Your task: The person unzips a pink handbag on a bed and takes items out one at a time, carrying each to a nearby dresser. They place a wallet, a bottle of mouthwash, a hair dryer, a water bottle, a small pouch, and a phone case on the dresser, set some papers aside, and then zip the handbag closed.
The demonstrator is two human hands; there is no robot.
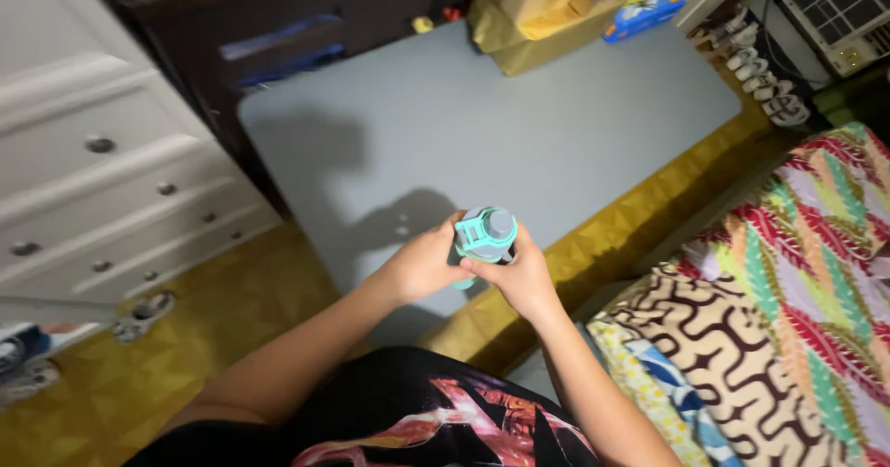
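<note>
A teal water bottle with a teal lid and a grey cap stands upright, seen from above, over the near edge of a grey table. My left hand wraps the bottle's left side. On the bottle's right, my right hand is closed around it, thumb by the lid. Most of the bottle's body is hidden by my fingers.
A white chest of drawers stands at the left. Cardboard boxes and a blue packet sit at the table's far end. Patterned cloths lie at the right. Several sandals line the far right. The floor is yellow.
</note>
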